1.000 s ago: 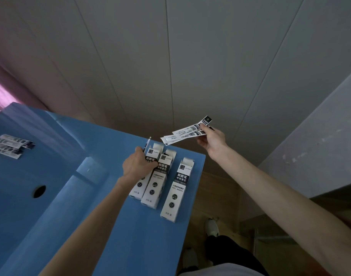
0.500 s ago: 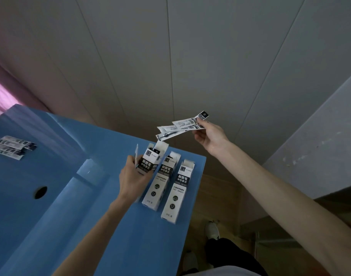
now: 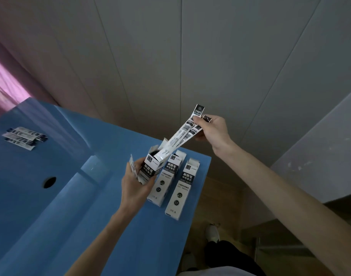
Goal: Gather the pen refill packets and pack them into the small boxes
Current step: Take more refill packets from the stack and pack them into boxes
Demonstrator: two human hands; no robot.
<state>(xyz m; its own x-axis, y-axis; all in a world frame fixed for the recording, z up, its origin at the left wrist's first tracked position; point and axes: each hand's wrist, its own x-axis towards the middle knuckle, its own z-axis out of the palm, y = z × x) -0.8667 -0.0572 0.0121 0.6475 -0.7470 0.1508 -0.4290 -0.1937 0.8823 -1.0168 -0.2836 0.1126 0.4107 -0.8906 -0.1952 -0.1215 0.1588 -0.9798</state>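
Since a moment ago the left hand (image 3: 137, 186) has lifted the nearest box (image 3: 151, 166) off the table and tipped its open mouth up toward the other hand, and the right hand (image 3: 214, 130) has swung its packets (image 3: 180, 136) from lying nearly level to slanting steeply down, their lower ends now at or just inside that mouth.

The left hand is wrapped round the lower half of the box, and a single thin packet (image 3: 132, 166) sticks up beside its fingers on the side away from the other hand. The right hand pinches the upper ends of what look like two or three packets between thumb and fingers; I can't make out the exact count, as they overlap.

What the next move turns on, I'd say, is the line-up: the packets' long axis runs from the right hand down and across to the box, nearly along the box's own length, so the right hand would need only to push along that line while the left steadies it. How deep the ends sit is hidden by the flaps.

Just past the left hand, toward the right arm, two more boxes (image 3: 183, 186) lie flat and open-ended on the blue table (image 3: 81, 216). Well out beyond the left hand lies a loose pile of packets (image 3: 24, 136), blurred.
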